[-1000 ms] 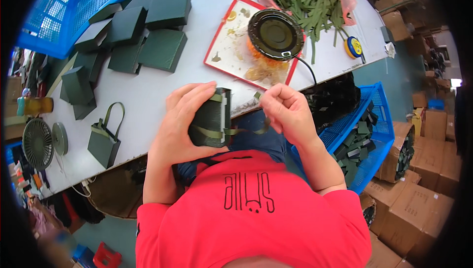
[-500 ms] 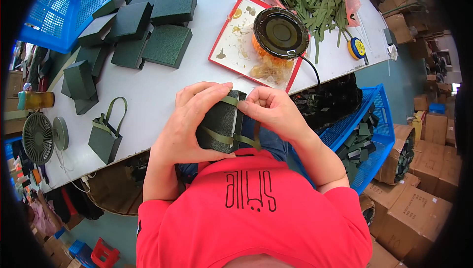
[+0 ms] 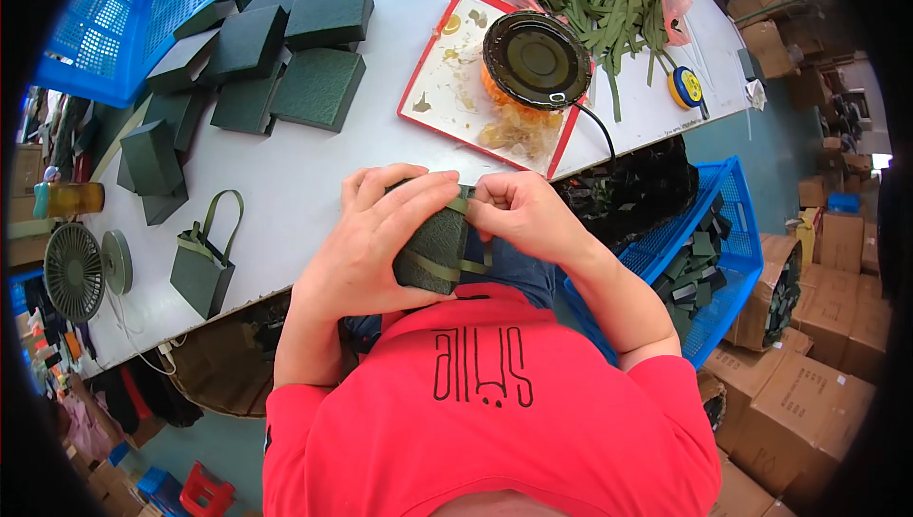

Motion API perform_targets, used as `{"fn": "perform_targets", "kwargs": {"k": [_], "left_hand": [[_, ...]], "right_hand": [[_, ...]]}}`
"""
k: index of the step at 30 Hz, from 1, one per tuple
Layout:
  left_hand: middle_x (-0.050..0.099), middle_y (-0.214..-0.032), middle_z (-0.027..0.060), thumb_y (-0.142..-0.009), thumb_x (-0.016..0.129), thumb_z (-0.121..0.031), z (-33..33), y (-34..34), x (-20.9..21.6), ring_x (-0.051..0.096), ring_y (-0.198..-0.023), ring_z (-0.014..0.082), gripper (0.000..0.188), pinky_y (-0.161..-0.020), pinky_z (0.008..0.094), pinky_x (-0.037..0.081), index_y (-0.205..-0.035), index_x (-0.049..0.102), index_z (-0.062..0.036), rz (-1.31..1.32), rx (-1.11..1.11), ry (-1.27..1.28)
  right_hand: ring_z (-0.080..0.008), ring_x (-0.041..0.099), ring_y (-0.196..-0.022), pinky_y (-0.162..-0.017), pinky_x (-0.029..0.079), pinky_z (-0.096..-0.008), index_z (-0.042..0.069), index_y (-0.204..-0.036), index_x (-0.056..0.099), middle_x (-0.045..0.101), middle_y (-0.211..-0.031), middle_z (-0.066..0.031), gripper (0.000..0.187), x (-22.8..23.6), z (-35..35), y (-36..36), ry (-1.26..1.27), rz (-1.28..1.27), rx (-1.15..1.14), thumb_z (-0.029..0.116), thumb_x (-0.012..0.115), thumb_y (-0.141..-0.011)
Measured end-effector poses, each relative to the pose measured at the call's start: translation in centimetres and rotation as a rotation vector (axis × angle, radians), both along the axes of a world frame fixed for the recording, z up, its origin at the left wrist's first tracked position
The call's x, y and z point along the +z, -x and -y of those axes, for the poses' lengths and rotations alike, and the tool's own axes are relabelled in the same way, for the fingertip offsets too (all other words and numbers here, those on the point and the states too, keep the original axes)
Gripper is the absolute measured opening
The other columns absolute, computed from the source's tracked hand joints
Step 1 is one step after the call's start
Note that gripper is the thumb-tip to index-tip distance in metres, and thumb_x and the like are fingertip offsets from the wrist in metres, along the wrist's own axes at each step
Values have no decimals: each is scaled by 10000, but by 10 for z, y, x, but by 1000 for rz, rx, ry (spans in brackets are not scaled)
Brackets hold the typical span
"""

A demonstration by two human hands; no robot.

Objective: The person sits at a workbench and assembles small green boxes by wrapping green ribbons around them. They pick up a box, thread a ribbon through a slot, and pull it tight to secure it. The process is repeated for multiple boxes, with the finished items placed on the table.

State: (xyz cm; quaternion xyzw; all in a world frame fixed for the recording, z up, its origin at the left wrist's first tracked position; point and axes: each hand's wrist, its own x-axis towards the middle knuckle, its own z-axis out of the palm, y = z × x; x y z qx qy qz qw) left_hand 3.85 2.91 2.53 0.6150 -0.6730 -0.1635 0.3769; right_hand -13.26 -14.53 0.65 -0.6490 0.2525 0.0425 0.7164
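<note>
Left hand (image 3: 366,241) grips a green box (image 3: 437,237), partly hiding it; right hand (image 3: 526,216) curls at its edge, its hold unclear.

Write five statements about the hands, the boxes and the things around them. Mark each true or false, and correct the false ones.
1. The left hand holds a dark green box. True.
2. The right hand is dipped into a crate. False: it is at the side edge of the held box.
3. A green ribbon crosses the face of the held box. True.
4. The box with a ribbon loop stands to the right of the red-edged board. False: it stands to the left of it.
5. The heap of green strips lies in a pink bag. True.
</note>
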Motion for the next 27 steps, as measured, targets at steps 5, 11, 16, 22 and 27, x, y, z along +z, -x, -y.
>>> {"fn": "perform_targets", "kwargs": {"k": [5, 11, 16, 22, 27], "left_hand": [[573, -1418, 130, -503, 975, -219, -6, -5, -6, 486, -1313, 349, 1037, -1087, 450, 399, -1411, 510, -32, -114, 48, 29], [546, -1446, 146, -508, 968, -263, -12, -11, -11, 459, -1347, 371, 1068, -1116, 460, 380, -1432, 495, -13, -108, 89, -13], [538, -1453, 173, -531, 932, -205, -32, -23, -12, 479, -1316, 394, 940, -1110, 492, 377, -1383, 561, -59, 41, 328, 22], [524, -1472, 162, -688, 866, -148, -99, -62, 7, 484, -1345, 371, 768, -1110, 475, 392, -1399, 579, -97, 384, 944, -71], [523, -1473, 124, -826, 811, -348, -167, -85, -8, 469, -1345, 377, 654, -1113, 497, 381, -1407, 578, -156, 456, 1343, -378]], "right_hand": [[-69, 645, -851, -776, 508, -223, -13, -1035, 713, 722, -923, -39, 252, 10, 4, 15, -71, 112, -267, 228, 641, -1025], [-21, 565, -723, -654, 438, -187, -17, -1022, 719, 688, -834, 6, 180, -28, 30, 49, 343, 229, -593, 157, 673, -1001], [-34, 478, -628, -586, 414, -231, -12, -960, 736, 650, -739, 13, 136, -33, 86, 66, 848, 139, -810, 120, 732, -929], [-228, 646, -689, -691, 520, -347, -21, -948, 732, 714, -832, -131, 346, -33, 151, 91, 1056, -191, -757, 324, 726, -926], [-315, 675, -817, -754, 534, -410, -13, -976, 699, 695, -897, -157, 476, -44, 162, 74, 1237, -383, -676, 452, 737, -882]]}}
